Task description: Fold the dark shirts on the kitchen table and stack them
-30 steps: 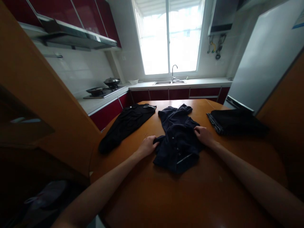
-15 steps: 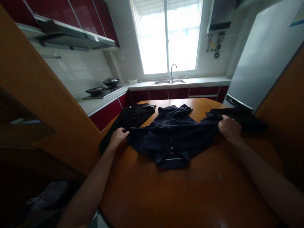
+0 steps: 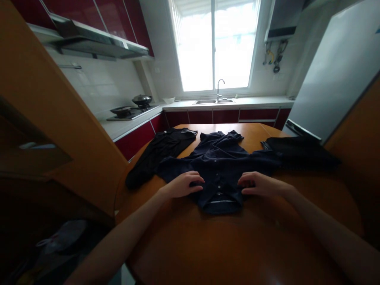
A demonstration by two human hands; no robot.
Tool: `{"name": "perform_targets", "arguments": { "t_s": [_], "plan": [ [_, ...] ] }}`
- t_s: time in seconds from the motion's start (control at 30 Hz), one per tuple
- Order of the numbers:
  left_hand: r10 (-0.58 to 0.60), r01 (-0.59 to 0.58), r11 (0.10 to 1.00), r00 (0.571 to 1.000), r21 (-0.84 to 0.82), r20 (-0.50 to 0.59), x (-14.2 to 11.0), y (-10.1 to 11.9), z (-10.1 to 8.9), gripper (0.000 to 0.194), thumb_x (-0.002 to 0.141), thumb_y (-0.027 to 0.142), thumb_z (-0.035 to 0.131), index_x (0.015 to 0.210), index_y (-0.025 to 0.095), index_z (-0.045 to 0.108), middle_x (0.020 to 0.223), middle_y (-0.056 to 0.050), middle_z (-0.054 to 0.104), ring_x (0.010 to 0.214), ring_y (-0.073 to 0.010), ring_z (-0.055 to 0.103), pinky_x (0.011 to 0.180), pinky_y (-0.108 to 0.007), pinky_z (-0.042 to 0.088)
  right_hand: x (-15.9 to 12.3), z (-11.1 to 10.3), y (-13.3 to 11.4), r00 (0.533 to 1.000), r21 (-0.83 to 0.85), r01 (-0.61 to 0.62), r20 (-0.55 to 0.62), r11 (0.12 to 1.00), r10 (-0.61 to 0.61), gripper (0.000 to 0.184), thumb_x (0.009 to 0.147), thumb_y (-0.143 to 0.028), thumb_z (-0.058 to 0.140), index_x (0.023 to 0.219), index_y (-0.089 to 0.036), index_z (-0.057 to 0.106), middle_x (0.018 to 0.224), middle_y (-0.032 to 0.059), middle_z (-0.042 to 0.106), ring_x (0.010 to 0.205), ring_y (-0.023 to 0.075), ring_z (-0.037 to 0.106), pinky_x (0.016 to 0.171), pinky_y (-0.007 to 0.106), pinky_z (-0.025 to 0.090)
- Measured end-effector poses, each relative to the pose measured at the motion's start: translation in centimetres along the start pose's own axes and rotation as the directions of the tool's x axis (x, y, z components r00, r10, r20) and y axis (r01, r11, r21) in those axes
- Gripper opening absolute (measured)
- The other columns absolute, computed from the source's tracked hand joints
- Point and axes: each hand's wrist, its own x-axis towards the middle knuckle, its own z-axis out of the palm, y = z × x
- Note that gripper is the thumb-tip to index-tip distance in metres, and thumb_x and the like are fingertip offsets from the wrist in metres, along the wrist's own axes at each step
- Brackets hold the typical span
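A dark navy button-up shirt (image 3: 218, 164) lies spread on the wooden table (image 3: 219, 245), its collar towards me and its far end rumpled. Over the shirt's left shoulder area, beside the collar, is my left hand (image 3: 185, 185), thumb and fingers apart with nothing between them. My right hand (image 3: 258, 184) is on the other side of the collar, also with thumb and fingers apart and holding nothing. Whether the fingertips touch the cloth I cannot tell.
Black clothing with white stripes (image 3: 166, 148) lies at the table's left. A folded dark garment (image 3: 299, 150) is at the right edge, touching the shirt's sleeve. Beyond stand a counter with a sink (image 3: 215, 101), a stove with pans (image 3: 130, 113) and a fridge (image 3: 332, 67).
Both hands have let go of the shirt's sleeve ends and moved inward to either side of the collar. The sleeves now lie down on the table. The view has shifted slightly.
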Motion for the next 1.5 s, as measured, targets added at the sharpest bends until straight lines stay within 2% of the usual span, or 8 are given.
{"name": "perform_targets", "arguments": {
  "t_s": [0.3, 0.5, 0.7, 0.97, 1.1, 1.23, 1.33, 1.5],
  "plan": [
    [-0.096, 0.094, 0.994, 0.995, -0.05, -0.04, 0.3, -2.1, -1.3, 0.025, 0.096, 0.036, 0.058, 0.107, 0.02, 0.074, 0.103, -0.007, 0.072, 0.092, -0.0183, 0.067, 0.085, -0.028, 0.052, -0.4, 0.4, -0.5, 0.927, 0.082, -0.174, 0.35, 0.981, 0.135, 0.046, 0.074, -0.049, 0.076, 0.107, -0.017, 0.075, 0.084, 0.0038, 0.07, 0.074, 0.0184, 0.063, 0.06, 0.024, 0.046],
    [-0.571, 0.617, 0.752, 0.786, 0.233, -0.237, 2.8, -11.3, -7.1, 0.034, 0.095, 0.039, 0.054, 0.119, 0.025, 0.073, 0.138, -0.008, 0.06, 0.129, -0.0273, 0.054, 0.111, -0.039, 0.041, -0.8, 0.6, -1.6, 0.838, 0.182, -0.292, 0.523, 0.939, 0.159, 0.041, 0.08, -0.049, 0.069, 0.101, -0.013, 0.076, 0.083, 0.0066, 0.073, 0.072, 0.018, 0.065, 0.056, 0.021, 0.045],
    [-0.772, 0.773, 0.575, 0.621, 0.27, -0.136, 5.9, -18.9, -8.0, 0.058, 0.087, 0.064, 0.057, 0.142, 0.045, 0.053, 0.162, -0.007, 0.032, 0.146, -0.0513, 0.023, 0.104, -0.077, 0.026, -0.9, 2.3, -2.9, 0.699, 0.253, -0.36, 0.711, 0.898, 0.08, 0.023, 0.079, -0.031, 0.064, 0.085, -0.012, 0.075, 0.073, 0.0046, 0.07, 0.057, 0.0127, 0.063, 0.047, 0.017, 0.042],
    [-0.845, 0.871, 0.43, 0.481, 0.237, -0.235, 6.7, -24.4, -9.3, 0.058, 0.099, 0.051, 0.034, 0.155, 0.038, 0.035, 0.167, -0.006, 0.02, 0.15, -0.0477, 0.012, 0.107, -0.079, 0.014, -1.1, 1.7, -3.5, 0.679, 0.222, -0.355, 0.729, 0.908, 0.087, 0.021, 0.081, -0.025, 0.059, 0.086, -0.014, 0.077, 0.07, 0.0017, 0.069, 0.057, 0.0119, 0.062, 0.045, 0.015, 0.039],
    [-0.864, 0.889, 0.41, 0.45, 0.205, -0.224, 9.3, -24.5, -10.2, 0.066, 0.086, 0.048, 0.061, 0.147, 0.025, 0.051, 0.162, -0.017, 0.029, 0.146, -0.0547, 0.015, 0.108, -0.079, 0.01, 0.2, -1.6, -3.3, 0.823, 0.248, -0.317, 0.552, 0.915, 0.135, 0.026, 0.089, -0.035, 0.059, 0.094, -0.016, 0.076, 0.078, 0.0041, 0.073, 0.065, 0.0144, 0.066, 0.055, 0.019, 0.047],
    [-0.83, 0.858, 0.497, 0.513, 0.127, -0.219, 15.2, -23.0, -8.7, 0.061, 0.079, 0.046, 0.072, 0.133, 0.019, 0.061, 0.156, -0.019, 0.039, 0.147, -0.0489, 0.019, 0.114, -0.064, 0.022, 7.2, -6.5, 0.7, 0.979, 0.146, -0.203, -0.004, 0.968, 0.206, 0.03, 0.089, -0.04, 0.059, 0.093, -0.015, 0.076, 0.081, 0.007, 0.074, 0.071, 0.0179, 0.067, 0.063, 0.024, 0.05],
    [-0.83, 0.839, 0.544, 0.534, -0.025, -0.161, 20.3, -21.8, -6.8, 0.043, 0.091, 0.054, 0.058, 0.114, 0.018, 0.067, 0.123, -0.018, 0.067, 0.125, -0.0369, 0.058, 0.095, -0.04, 0.05, 14.9, -9.7, 5.7, 0.829, -0.109, -0.369, -0.487, 0.923, 0.274, 0.021, 0.086, -0.026, 0.059, 0.089, -0.014, 0.077, 0.088, 0.0106, 0.076, 0.082, 0.022, 0.069, 0.073, 0.027, 0.049],
    [-0.872, 0.831, 0.481, 0.488, -0.28, -0.047, 26.0, -21.1, -5.1, 0.04, 0.095, 0.056, 0.054, 0.092, 0.017, 0.065, 0.069, -0.009, 0.067, 0.061, -0.0207, 0.067, 0.053, -0.025, 0.05, 24.0, -12.5, 11.9, 0.61, -0.013, -0.662, -0.589, 0.749, 0.529, 0.025, 0.084, -0.028, 0.066, 0.101, -0.012, 0.076, 0.113, 0.0195, 0.072, 0.11, 0.0309, 0.066, 0.09, 0.033, 0.049]
  ]
}}
